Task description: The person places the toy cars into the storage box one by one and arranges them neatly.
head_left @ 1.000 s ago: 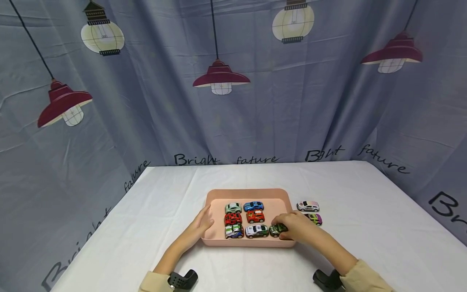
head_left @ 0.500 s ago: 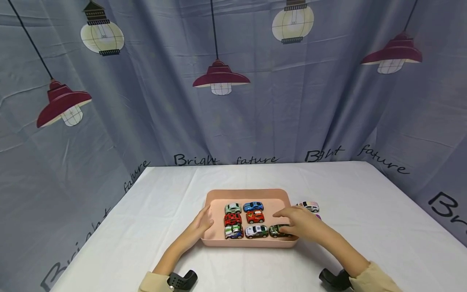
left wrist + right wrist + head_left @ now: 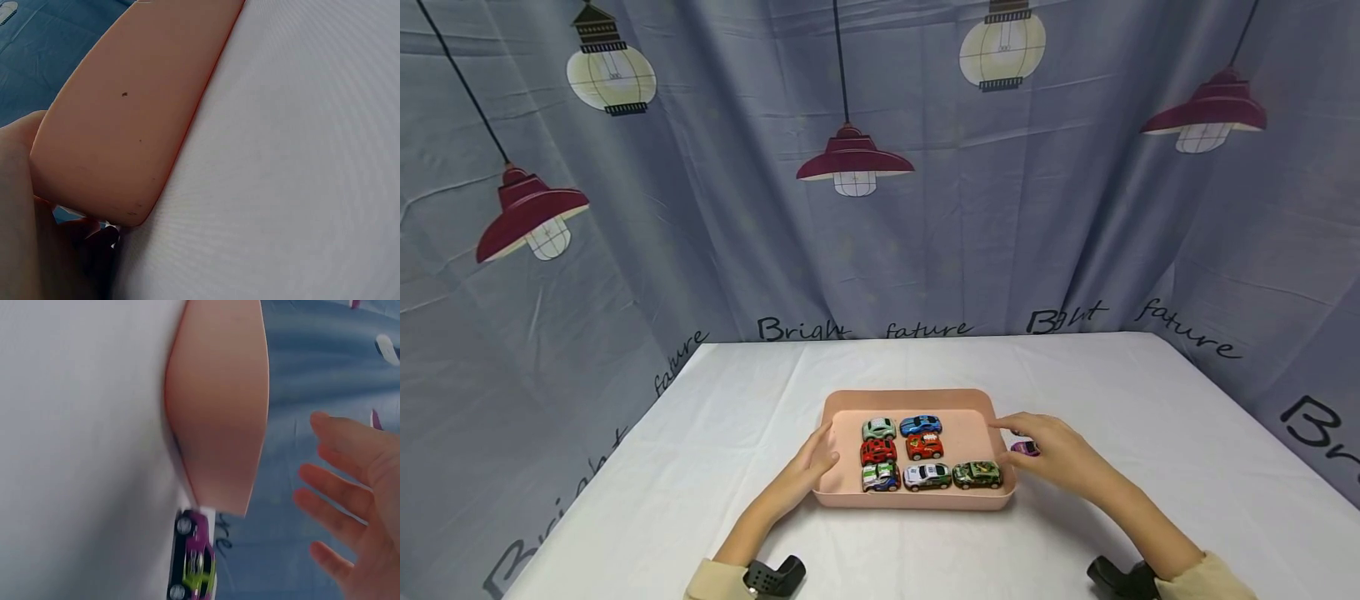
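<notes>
A pink tray lies on the table with several toy cars in it. My left hand grips the tray's left wall, its thumb over the rim. In the left wrist view, fingers show at the end of the tray wall. Empty and spread, my right hand hovers over the tray's right rim. Nearest to it inside the tray is a camouflage-green toy car at the front right corner. Outside, a purple and lime toy car stands beside the tray, partly hidden by the right hand in the head view.
Along the tray's front are a white-and-black toy car and a blue-green-white one. Behind them sit red toy cars, a pale green one and a blue one. A white cloth covers the table.
My right hand has let go of the camouflage-green toy car in the tray's front right corner and moved right, now covering the white car outside. The left hand has stayed put.
</notes>
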Demonstrator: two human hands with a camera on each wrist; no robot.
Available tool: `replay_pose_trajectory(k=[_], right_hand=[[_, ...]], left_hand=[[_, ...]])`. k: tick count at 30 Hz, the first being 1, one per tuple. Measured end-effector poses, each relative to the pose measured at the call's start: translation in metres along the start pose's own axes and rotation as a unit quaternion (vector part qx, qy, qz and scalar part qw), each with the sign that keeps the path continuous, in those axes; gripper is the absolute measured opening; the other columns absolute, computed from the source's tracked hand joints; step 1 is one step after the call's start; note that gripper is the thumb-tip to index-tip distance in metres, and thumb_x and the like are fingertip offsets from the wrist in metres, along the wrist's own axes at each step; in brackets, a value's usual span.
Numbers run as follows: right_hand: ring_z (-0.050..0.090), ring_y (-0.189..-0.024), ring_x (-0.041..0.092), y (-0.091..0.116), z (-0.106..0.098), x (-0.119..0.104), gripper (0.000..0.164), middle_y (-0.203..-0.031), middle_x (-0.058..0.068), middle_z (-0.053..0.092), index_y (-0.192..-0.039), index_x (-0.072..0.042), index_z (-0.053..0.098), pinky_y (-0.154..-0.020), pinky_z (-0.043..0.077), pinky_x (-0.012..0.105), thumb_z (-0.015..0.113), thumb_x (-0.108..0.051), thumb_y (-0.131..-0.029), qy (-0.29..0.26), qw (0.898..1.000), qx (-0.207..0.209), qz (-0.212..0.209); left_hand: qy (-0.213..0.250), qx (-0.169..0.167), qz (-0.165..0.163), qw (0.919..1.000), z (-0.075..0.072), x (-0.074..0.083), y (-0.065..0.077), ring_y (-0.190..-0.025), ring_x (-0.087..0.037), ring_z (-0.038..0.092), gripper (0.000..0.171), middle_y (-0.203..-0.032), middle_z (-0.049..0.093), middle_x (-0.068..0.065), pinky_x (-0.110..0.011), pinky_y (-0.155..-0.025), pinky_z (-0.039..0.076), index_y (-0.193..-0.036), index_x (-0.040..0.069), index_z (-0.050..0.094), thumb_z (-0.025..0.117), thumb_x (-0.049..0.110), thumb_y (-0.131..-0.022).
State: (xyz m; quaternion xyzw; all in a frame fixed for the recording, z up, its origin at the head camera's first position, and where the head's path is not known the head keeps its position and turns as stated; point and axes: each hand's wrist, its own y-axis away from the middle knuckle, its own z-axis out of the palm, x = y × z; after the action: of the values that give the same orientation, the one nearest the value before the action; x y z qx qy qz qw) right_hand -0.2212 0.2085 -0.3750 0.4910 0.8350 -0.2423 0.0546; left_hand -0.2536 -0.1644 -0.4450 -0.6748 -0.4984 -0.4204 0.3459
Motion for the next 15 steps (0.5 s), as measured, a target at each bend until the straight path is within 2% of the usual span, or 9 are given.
replay_pose_trajectory(k=[5, 11, 15], right_hand=[[0.059, -0.105, 0.031, 0.004, -0.006, 0.016, 0.040, -0.114, 0.006, 0.063, -0.119, -0.011, 0.059, -0.085, 0.048, 0.049, 0.067, -0.021, -0.081, -0.048, 0.999, 0.010, 0.020], [0.053, -0.111, 0.036, 0.006, -0.007, 0.033, 0.041, -0.119, 0.012, 0.059, -0.121, -0.007, 0.057, -0.090, 0.040, 0.058, 0.065, -0.022, -0.084, -0.106, 0.992, 0.012, 0.064], [0.052, -0.110, 0.038, 0.006, -0.004, 0.043, 0.042, -0.119, 0.015, 0.058, -0.121, -0.006, 0.056, -0.089, 0.038, 0.062, 0.064, -0.024, -0.084, -0.128, 0.988, 0.006, 0.090]], left_hand=[[0.003, -0.001, -0.002, 1.0000, 0.000, 0.001, 0.000, -0.139, -0.039, 0.007, 0.062, -0.152, 0.014, -0.013, -0.066, -0.105, 0.009, -0.146, 0.019, 0.020, 0.049, 0.030, -0.092], [0.008, -0.003, -0.004, 1.0000, -0.001, 0.002, 0.001, -0.140, -0.038, 0.006, 0.062, -0.153, 0.013, -0.013, -0.065, -0.107, 0.008, -0.146, 0.019, 0.019, 0.049, 0.031, -0.093], [0.009, -0.004, -0.002, 1.0000, -0.001, 0.002, 0.001, -0.140, -0.039, 0.006, 0.062, -0.153, 0.013, -0.013, -0.065, -0.106, 0.008, -0.146, 0.018, 0.020, 0.048, 0.031, -0.093]])
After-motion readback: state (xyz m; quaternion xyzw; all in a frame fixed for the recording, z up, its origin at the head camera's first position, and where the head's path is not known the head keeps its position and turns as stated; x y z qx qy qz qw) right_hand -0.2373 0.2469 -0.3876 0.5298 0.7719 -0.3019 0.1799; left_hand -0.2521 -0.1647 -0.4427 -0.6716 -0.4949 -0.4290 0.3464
